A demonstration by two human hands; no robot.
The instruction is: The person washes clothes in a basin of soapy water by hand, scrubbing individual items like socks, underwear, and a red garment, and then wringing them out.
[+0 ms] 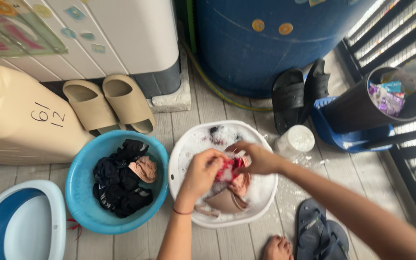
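Both hands meet over a white basin (184, 144) full of suds. The left hand (202, 172) has its grip curled tight around a red piece of cloth (227, 169), and the right hand (256, 158) pinches the same cloth from the other side, fingers closed on it, so the cloth is bunched between the two grips just above the foam. Directly under the grips, in the soapy water, lie a pinkish-tan garment (227, 200) and more wet cloth; a dark item (215, 130) shows through the foam on the far side of the grips.

To the left of the left grip, just beside the white basin, stands a blue basin (80, 183) holding dark clothes (116, 185) with a peach one (144, 168) on top. Farther left is a blue and white tub (56, 212), and beyond it a large cream jug (20, 120). A pair of beige slides (109, 103) leans against a white machine (121, 33).

Beyond the right grip sits a white lidded jar (295, 140), near it a pair of black sandals (297, 94) propped against a big blue barrel (266, 43). Farther right a dark bin (357, 108) with wrappers rests in a blue dustpan (343, 137). Below the right forearm, on the grey plank floor (227, 243), are the person's bare foot (276, 248) and dark flip-flops (321, 236).
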